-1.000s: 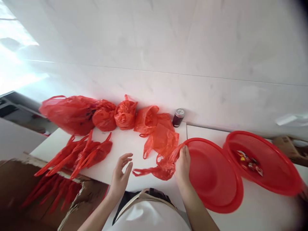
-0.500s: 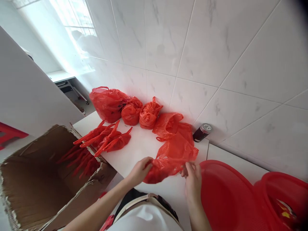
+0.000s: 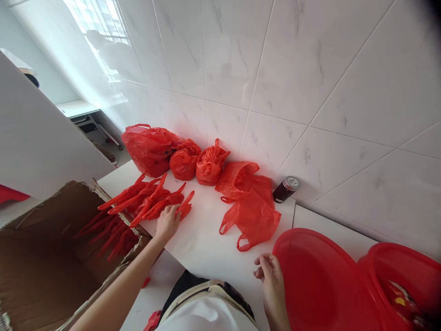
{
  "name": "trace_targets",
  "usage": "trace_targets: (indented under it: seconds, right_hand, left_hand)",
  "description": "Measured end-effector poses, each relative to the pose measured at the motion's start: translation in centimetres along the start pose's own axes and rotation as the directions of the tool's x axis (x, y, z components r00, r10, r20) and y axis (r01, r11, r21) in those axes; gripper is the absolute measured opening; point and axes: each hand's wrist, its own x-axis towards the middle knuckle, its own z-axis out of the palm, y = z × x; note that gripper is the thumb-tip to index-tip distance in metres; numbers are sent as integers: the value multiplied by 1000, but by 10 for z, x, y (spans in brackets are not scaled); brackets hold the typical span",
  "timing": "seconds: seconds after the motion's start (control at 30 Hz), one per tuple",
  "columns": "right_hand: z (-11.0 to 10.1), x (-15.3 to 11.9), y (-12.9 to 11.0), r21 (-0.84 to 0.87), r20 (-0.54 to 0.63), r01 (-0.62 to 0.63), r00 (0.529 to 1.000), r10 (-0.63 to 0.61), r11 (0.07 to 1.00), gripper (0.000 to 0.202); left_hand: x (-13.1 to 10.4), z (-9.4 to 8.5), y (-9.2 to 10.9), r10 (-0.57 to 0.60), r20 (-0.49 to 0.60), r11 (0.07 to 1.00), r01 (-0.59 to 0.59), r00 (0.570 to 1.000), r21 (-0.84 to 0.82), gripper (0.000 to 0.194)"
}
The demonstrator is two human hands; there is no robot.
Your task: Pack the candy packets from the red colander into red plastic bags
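My left hand (image 3: 168, 222) is at the left part of the white table, its fingers closed on a small red plastic bag (image 3: 186, 208) with its end sticking up. Just left of it lies a row of several knotted red bags (image 3: 146, 198), tips pointing to the box. My right hand (image 3: 271, 272) hovers beside the red basin, fingers loosely bent and apart, holding nothing. Ahead of it a flat red carrier bag (image 3: 255, 219) lies with both handle loops toward me, touching more loose red bags (image 3: 237, 178) behind it.
An open cardboard box (image 3: 48, 257) stands at the left with more red bags inside. Along the tiled wall sit full red bags (image 3: 148, 149) and a dark can (image 3: 286, 188). A red basin (image 3: 317, 276) is at the right, beside another red container (image 3: 406, 262).
My left hand has moved left with the small red bag to the end of the knotted row. The right hand has let go and moved slightly down.
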Motion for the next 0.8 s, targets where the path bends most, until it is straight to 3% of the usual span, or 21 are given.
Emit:
trace_targets:
  seconds: [0.13, 0.23, 0.33, 0.5, 0.63, 0.8]
  right_hand:
    - [4, 2, 4, -47, 41, 14, 999, -12, 999, 33]
    - [6, 3, 9, -105, 115, 44, 993, -32, 994, 32]
    - [6, 2, 17, -215, 192, 100, 980, -58, 971, 29]
    - [4, 3, 26, -378, 252, 205, 961, -112, 903, 21]
    - [2, 6, 31, -407, 258, 226, 958, -126, 885, 18]
    - [7, 21, 45, -499, 226, 278, 956, -187, 821, 19]
  left_hand:
    - [-35, 57, 5, 87, 264, 996, -84, 961, -24, 24]
    - [-48, 89, -8, 64, 395, 998, -59, 916, -24, 22]
    - [-34, 95, -30, 23, 402, 1000, -25, 915, -2, 27]
    - [18, 81, -53, -56, 254, 996, 35, 966, 88, 49]
    - [25, 93, -42, -20, 250, 990, -15, 968, 137, 56]
    - [-24, 139, 3, 151, 384, 972, -208, 911, 112, 44]
